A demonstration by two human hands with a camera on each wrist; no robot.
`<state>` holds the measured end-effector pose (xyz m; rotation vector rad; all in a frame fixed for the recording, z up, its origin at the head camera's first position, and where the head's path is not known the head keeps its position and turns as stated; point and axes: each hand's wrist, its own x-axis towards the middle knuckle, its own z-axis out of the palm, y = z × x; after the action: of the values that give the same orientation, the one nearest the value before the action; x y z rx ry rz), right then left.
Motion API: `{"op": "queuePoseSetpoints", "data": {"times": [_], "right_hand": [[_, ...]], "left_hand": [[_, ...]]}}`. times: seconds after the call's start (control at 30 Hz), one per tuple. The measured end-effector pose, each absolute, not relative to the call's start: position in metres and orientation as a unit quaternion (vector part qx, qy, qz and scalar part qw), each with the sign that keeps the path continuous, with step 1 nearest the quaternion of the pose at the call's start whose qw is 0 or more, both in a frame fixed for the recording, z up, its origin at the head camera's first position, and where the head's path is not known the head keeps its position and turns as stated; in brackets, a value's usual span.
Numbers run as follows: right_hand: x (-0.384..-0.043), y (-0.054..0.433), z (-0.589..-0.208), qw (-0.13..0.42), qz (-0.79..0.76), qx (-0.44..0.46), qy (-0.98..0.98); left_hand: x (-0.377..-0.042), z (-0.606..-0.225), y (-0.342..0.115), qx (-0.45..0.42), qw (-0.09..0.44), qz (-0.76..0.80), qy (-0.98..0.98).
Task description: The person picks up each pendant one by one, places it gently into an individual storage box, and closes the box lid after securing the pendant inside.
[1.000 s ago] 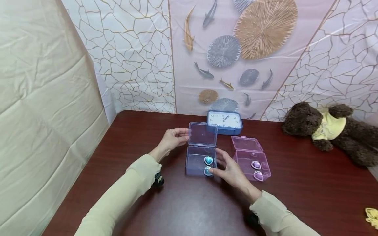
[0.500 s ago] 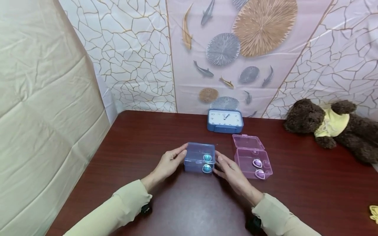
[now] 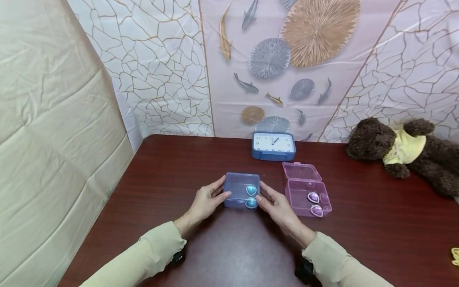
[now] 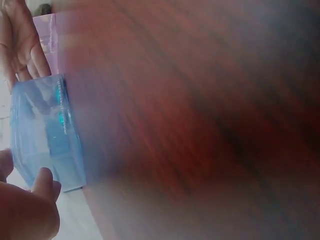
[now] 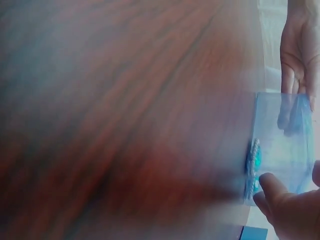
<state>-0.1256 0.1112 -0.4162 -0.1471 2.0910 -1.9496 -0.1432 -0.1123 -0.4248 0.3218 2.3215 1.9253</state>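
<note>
A see-through blue plastic box (image 3: 234, 189) stands on the dark red table with its lid down. Inside it, toward the right, are two teal heart-shaped gems (image 3: 251, 190) with pale beaded rims. My left hand (image 3: 204, 202) grips the box's left side, thumb at the front corner. On the right side my right hand (image 3: 281, 209) holds it, with the thumb at the front right corner. The left wrist view shows the blue box (image 4: 47, 135) between both hands, as does the right wrist view, where the box (image 5: 280, 130) sits flat on the table.
Just right of my right hand stands a pink box (image 3: 295, 191), lid tipped back, holding two purple heart gems (image 3: 313, 197). Behind are a blue clock (image 3: 273, 147) and, to the right, a brown teddy bear (image 3: 369, 141). Something yellow (image 3: 455, 256) lies at the right edge.
The blue box's raised lid has come down over the box. My left hand has moved from the lid's edge toward me, onto the box's left side; my right thumb is back on the front corner.
</note>
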Motion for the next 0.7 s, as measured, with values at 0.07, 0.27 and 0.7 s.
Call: {"op": "queuePoseSetpoints", "data": {"times": [0.07, 0.27, 0.7], "right_hand": [[-0.126, 0.114, -0.415, 0.136, -0.672, -0.049, 0.726], [-0.126, 0.118, -0.409, 0.135, -0.661, -0.039, 0.737], [-0.127, 0.232, -0.373, -0.033, -0.612, -0.089, 0.785]], "left_hand": [[-0.145, -0.424, -0.109, 0.111, 0.053, 0.634, 0.764], [-0.148, -0.418, -0.107, 0.106, 0.048, 0.611, 0.783], [-0.183, -0.362, -0.015, 0.017, 0.191, 0.75, 0.632]]}}
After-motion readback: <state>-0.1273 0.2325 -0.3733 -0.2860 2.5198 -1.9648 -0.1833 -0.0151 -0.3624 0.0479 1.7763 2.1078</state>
